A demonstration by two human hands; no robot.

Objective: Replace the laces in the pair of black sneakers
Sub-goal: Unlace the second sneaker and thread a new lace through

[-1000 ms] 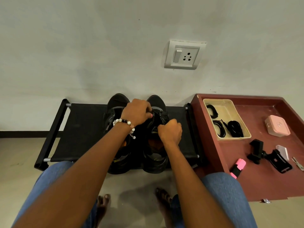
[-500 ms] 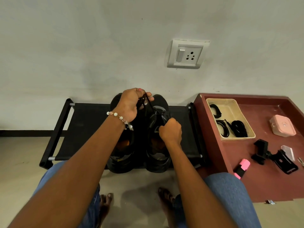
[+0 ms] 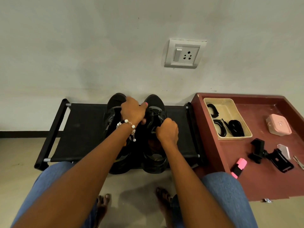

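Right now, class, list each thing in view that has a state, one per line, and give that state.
Left hand: over the sneakers, grip unclear.
Right hand: fingers curled at the right sneaker's lacing.
Left sneaker: on the rack, upright.
Right sneaker: on the rack, upright.
Beige tray: holds coiled black laces.
Pink box: closed.
Wall switch: position unclear.

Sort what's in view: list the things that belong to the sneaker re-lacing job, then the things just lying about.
Job:
right sneaker, both hands on its laces
left sneaker
left hand
right hand
black laces in the beige tray

Lying about:
pink box
pink highlighter
black phone clamp
keys
wall socket
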